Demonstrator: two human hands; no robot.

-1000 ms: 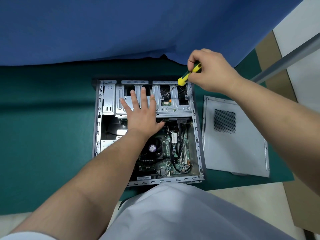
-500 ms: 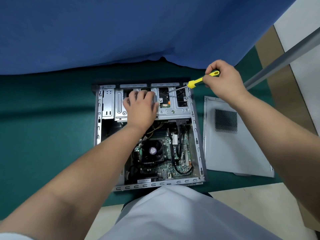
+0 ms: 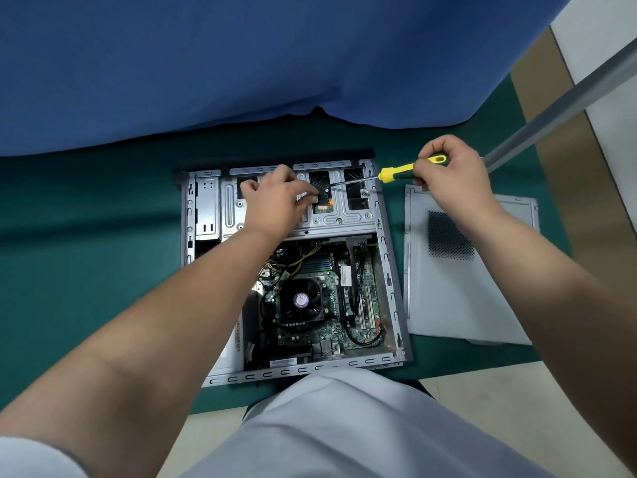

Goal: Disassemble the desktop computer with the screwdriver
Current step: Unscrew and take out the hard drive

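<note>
- the desktop computer lies on its side on the green mat, open side up, right in front of the person's lap.
- its side panel is off and lies flat on the mat just to the right of the case.
- right hand is clenched around the yellow-and-green handle of the screwdriver; the shaft runs low and leftward over the drive cage, tip near the dark opening there.
- left hand rests on the drive cage with fingers curled at its far edge; i cannot tell whether they pinch anything small.
- the case looks like stiff sheet steel, heavy enough to stay put, with thin edges i'd guess are sharp; best held by the outer frame rails.
- the cage seems rigid and would lift by its flat top once its screws are out.
- inside the case: the motherboard with a fan cooler in the middle and black and yellow cables; these look delicate, so handle boards by the edges and don't tug wires.
</note>
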